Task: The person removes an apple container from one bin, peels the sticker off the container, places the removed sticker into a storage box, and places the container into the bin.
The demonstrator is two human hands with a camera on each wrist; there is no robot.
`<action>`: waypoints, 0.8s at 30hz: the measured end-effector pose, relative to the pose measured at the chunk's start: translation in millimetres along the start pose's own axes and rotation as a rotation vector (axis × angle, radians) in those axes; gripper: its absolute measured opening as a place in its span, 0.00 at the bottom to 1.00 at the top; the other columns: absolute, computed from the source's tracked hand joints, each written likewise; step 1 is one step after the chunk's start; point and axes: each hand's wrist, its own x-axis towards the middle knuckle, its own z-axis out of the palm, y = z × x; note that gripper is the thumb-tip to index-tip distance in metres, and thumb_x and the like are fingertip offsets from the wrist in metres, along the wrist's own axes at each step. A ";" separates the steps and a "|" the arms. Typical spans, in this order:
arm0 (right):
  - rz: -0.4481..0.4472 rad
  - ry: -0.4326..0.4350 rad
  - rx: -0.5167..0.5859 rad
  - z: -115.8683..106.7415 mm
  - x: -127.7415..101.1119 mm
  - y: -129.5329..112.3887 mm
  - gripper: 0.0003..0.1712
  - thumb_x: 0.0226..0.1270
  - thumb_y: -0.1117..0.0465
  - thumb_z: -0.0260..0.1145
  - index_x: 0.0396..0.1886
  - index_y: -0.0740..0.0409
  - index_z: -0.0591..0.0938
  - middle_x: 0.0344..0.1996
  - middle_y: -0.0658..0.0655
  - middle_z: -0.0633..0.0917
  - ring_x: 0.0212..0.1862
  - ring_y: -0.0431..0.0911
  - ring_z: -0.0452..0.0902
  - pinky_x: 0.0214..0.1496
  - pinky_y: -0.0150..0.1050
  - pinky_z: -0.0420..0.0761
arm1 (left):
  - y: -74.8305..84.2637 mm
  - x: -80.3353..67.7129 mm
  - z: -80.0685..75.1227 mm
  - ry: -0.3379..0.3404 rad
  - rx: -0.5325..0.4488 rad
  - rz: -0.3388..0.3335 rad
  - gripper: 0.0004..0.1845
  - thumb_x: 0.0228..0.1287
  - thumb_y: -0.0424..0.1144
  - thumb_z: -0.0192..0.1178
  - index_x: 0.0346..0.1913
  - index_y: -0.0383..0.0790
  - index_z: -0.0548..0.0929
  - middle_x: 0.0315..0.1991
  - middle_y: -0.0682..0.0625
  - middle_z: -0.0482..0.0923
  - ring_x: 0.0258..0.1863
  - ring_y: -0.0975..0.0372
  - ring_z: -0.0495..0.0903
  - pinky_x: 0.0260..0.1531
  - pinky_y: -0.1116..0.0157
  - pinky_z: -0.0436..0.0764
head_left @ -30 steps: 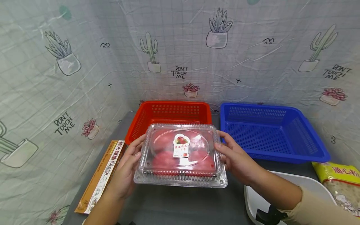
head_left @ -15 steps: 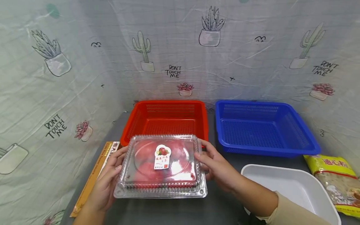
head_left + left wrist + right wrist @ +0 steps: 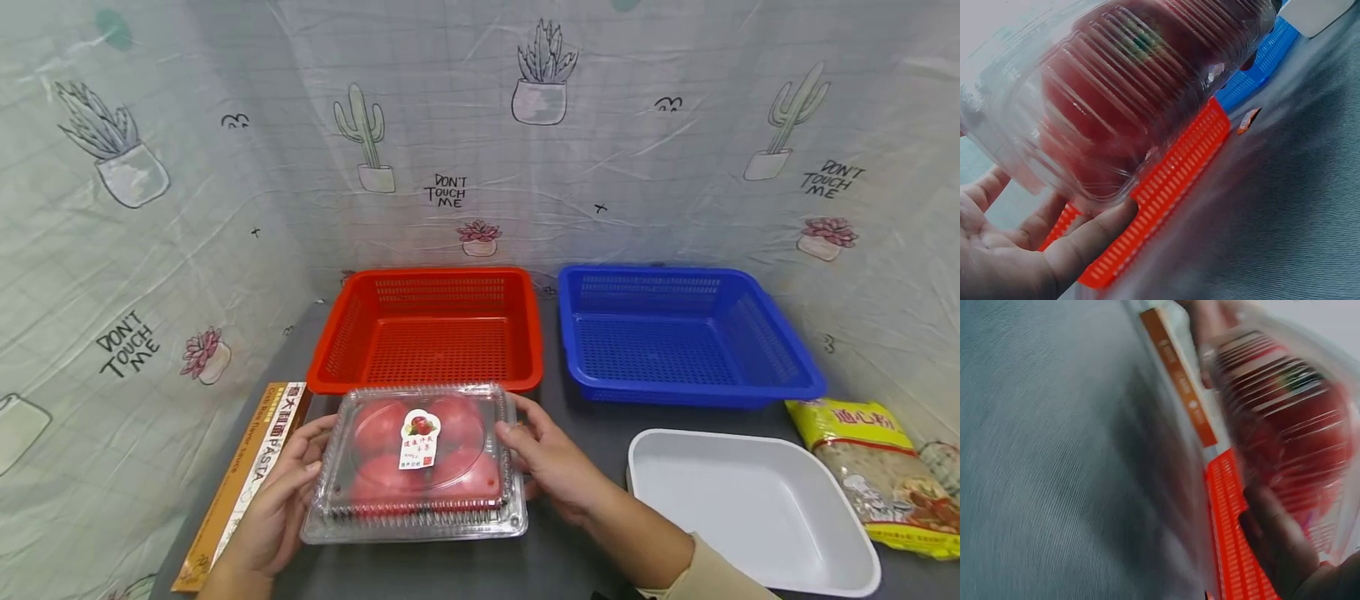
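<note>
Ribbed clear plastic box (image 3: 417, 482), lower than before

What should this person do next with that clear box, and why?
Probably lift the clear box slightly and ease it forward over the red basket. The left hand and right hand hold it at opposite sides, it is already off the table, and the red basket sits just beyond it, nearer than the blue basket.
</note>
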 end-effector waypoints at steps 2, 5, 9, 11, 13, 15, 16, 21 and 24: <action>-0.004 0.014 -0.009 0.9 0.6 1.0 0.38 0.80 0.49 0.65 0.83 0.45 0.61 0.55 0.63 0.77 0.44 0.55 0.89 0.34 0.52 0.90 | -4.3 -1.6 -1.3 0.020 0.001 0.000 0.29 0.83 0.30 0.30 0.81 0.48 0.60 0.72 0.50 0.67 0.62 0.62 0.77 0.57 0.62 0.83; -0.008 0.026 -0.012 3.4 0.0 4.5 0.38 0.79 0.49 0.66 0.82 0.45 0.62 0.55 0.63 0.77 0.43 0.54 0.89 0.33 0.50 0.90 | -8.4 -4.5 -3.2 0.035 -0.010 0.007 0.30 0.83 0.30 0.29 0.81 0.48 0.61 0.72 0.50 0.68 0.60 0.62 0.79 0.55 0.62 0.85; -0.017 0.042 0.001 8.1 -1.1 16.5 0.38 0.80 0.50 0.66 0.82 0.45 0.62 0.53 0.62 0.80 0.40 0.52 0.89 0.31 0.47 0.90 | -11.8 -8.4 -7.0 0.040 -0.036 0.002 0.30 0.83 0.29 0.29 0.80 0.48 0.63 0.71 0.51 0.68 0.60 0.61 0.80 0.55 0.61 0.85; -0.027 0.055 0.008 9.9 0.1 23.6 0.36 0.80 0.51 0.66 0.82 0.45 0.64 0.51 0.62 0.80 0.38 0.50 0.88 0.30 0.46 0.89 | -13.5 -9.9 -9.4 0.034 -0.045 0.004 0.30 0.83 0.28 0.29 0.80 0.48 0.63 0.71 0.51 0.69 0.60 0.61 0.80 0.55 0.61 0.85; -0.041 0.068 0.008 11.3 2.4 29.9 0.35 0.80 0.51 0.67 0.81 0.45 0.65 0.49 0.61 0.81 0.36 0.49 0.87 0.28 0.43 0.88 | -16.0 -11.5 -11.9 0.022 -0.067 0.014 0.30 0.83 0.27 0.27 0.80 0.47 0.63 0.71 0.51 0.70 0.60 0.61 0.80 0.55 0.62 0.85; -0.055 0.078 0.000 11.9 4.7 34.7 0.35 0.80 0.51 0.67 0.81 0.45 0.67 0.47 0.60 0.82 0.35 0.47 0.87 0.26 0.41 0.87 | -19.3 -13.4 -13.1 0.023 -0.076 0.024 0.31 0.82 0.26 0.26 0.80 0.46 0.64 0.71 0.52 0.71 0.60 0.62 0.81 0.55 0.62 0.85; -0.062 0.078 0.001 11.8 5.9 36.5 0.35 0.80 0.51 0.67 0.80 0.45 0.67 0.48 0.60 0.82 0.35 0.47 0.87 0.26 0.40 0.87 | -21.3 -14.2 -13.1 0.032 -0.067 0.030 0.32 0.81 0.26 0.26 0.80 0.46 0.64 0.70 0.52 0.72 0.59 0.62 0.81 0.55 0.63 0.85; -0.092 0.075 -0.005 6.8 9.3 42.8 0.35 0.80 0.53 0.67 0.81 0.48 0.66 0.49 0.62 0.84 0.35 0.48 0.87 0.28 0.43 0.88 | -31.9 -14.2 -7.7 0.133 0.045 0.007 0.33 0.76 0.24 0.29 0.77 0.47 0.66 0.67 0.54 0.75 0.57 0.63 0.81 0.52 0.64 0.85; -0.096 0.085 -0.025 2.2 10.0 46.9 0.35 0.80 0.53 0.67 0.80 0.50 0.67 0.48 0.61 0.85 0.36 0.47 0.87 0.30 0.44 0.89 | -36.2 -11.6 -4.1 0.190 0.104 -0.024 0.31 0.75 0.24 0.31 0.76 0.45 0.67 0.67 0.54 0.75 0.56 0.63 0.82 0.51 0.63 0.86</action>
